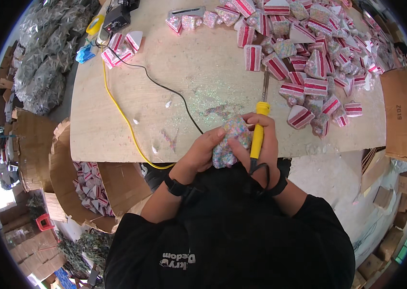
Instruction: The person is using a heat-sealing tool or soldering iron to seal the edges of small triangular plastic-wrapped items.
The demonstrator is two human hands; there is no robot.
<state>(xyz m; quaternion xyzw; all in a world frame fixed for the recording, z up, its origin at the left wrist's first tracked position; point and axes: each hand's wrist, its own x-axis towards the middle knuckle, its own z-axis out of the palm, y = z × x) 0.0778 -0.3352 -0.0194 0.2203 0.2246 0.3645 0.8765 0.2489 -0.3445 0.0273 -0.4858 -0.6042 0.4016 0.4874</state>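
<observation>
Near the table's front edge, my left hand [202, 148] is closed around a decorative cake slice [235, 137], whose pastel, sprinkle-covered face is turned up. My right hand [267, 139] grips a soldering iron [258, 135] by its yellow handle, with the metal shaft pointing away toward the far side. The thumb and fingertips of that same hand also touch the slice's right side. The iron's tip reaches the edge of a large pile of pink, white and red cake slices [315, 86], and its exact end is hard to make out.
Glitter [218, 98] is scattered across the wooden table [165, 86]. A black cable and a yellow cord [121, 113] run over it at left. Several cake slices [121, 48] lie by a black box [117, 19]. A cardboard box [69, 178] of slices stands lower left; another carton [403, 113] is at right.
</observation>
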